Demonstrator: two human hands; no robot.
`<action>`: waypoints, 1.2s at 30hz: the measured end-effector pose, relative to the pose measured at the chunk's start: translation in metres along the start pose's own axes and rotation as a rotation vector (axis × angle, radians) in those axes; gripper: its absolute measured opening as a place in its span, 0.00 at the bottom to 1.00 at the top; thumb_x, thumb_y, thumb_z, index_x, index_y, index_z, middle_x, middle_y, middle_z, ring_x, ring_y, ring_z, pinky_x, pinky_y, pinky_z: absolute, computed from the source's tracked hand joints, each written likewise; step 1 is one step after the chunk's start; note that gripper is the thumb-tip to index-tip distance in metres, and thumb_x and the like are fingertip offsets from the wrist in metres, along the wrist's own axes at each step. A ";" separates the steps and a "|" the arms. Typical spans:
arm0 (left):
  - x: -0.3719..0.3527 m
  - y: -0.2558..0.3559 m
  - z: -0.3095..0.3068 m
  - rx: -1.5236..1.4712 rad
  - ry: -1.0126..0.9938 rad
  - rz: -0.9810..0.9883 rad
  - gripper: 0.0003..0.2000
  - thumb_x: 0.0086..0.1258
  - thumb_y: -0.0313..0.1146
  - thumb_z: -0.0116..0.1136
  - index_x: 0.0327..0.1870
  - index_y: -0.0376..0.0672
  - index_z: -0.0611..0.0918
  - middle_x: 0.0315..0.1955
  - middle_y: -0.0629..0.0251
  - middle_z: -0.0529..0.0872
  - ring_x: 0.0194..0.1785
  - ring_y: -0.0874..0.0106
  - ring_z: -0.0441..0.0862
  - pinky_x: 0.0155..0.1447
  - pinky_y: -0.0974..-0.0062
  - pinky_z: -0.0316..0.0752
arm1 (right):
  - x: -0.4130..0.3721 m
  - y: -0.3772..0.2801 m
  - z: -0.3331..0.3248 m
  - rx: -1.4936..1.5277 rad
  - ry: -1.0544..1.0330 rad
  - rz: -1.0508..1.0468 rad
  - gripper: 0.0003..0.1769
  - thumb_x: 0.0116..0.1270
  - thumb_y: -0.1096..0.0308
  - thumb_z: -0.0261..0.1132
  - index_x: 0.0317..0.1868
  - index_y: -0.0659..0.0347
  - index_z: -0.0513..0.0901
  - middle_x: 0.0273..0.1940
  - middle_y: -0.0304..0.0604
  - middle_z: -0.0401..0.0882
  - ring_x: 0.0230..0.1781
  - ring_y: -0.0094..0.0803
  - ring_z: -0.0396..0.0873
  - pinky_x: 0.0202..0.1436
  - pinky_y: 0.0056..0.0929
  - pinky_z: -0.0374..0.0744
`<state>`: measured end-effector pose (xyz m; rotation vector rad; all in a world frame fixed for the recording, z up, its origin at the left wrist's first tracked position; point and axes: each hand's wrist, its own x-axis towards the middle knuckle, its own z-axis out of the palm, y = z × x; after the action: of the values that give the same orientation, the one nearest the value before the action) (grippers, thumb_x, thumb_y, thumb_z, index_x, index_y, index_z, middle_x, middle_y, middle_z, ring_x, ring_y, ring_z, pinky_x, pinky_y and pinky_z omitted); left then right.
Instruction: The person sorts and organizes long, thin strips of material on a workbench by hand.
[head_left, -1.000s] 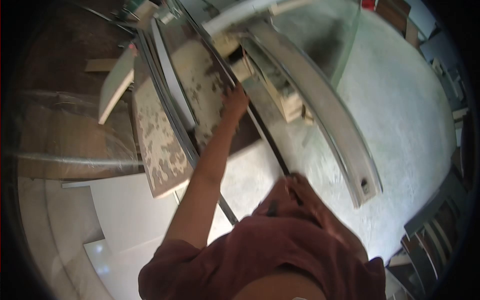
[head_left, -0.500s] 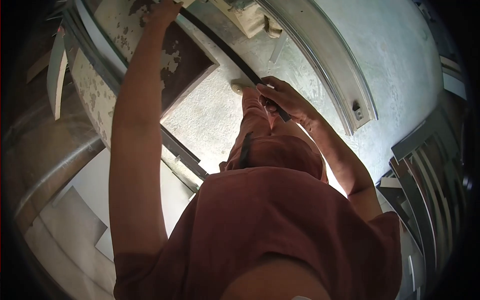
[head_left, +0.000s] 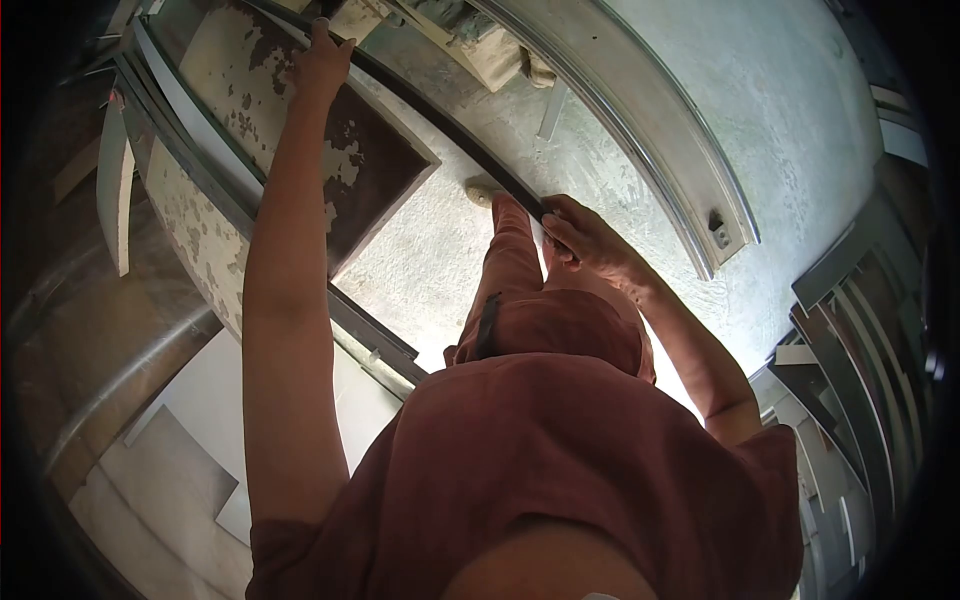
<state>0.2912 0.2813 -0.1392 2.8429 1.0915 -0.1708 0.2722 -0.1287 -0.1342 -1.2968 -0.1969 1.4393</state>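
Note:
A long, thin dark strip [head_left: 440, 122] runs diagonally from the upper left down to the middle of the view. My right hand [head_left: 592, 238] is closed around its near end, thumb on top, in front of my legs. Farther up, with the arm stretched out, my left hand [head_left: 322, 66] grips the same strip, its thumb and a finger showing at the edge. Under the left arm lies a brown board with peeling paint [head_left: 375, 185]. The strip's far end is hard to make out at the top of the view.
A wide metal channel [head_left: 660, 110] lies on the pale concrete floor [head_left: 790, 160] to the right. Several long strips and offcuts [head_left: 850, 350] are stacked at the right edge. On the left are more long profiles [head_left: 195, 130] and light sheets [head_left: 205, 400].
The strip has shifted slightly, its near end now mostly hidden in my right hand. My left hand sits lower in view, with its fingers now visible. The whole view has tilted a little.

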 end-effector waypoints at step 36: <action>0.072 -0.034 -0.035 -0.144 -0.054 -0.193 0.33 0.68 0.46 0.47 0.68 0.47 0.47 0.64 0.53 0.60 0.67 0.45 0.50 0.65 0.40 0.49 | 0.064 -0.063 0.044 0.180 -0.041 0.023 0.18 0.70 0.60 0.49 0.55 0.61 0.66 0.24 0.28 0.62 0.20 0.13 0.58 0.20 0.13 0.60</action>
<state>0.3242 0.3581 -0.1154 2.5912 1.3089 -0.1732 0.2916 -0.0342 -0.1089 -1.1267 -0.0776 1.4684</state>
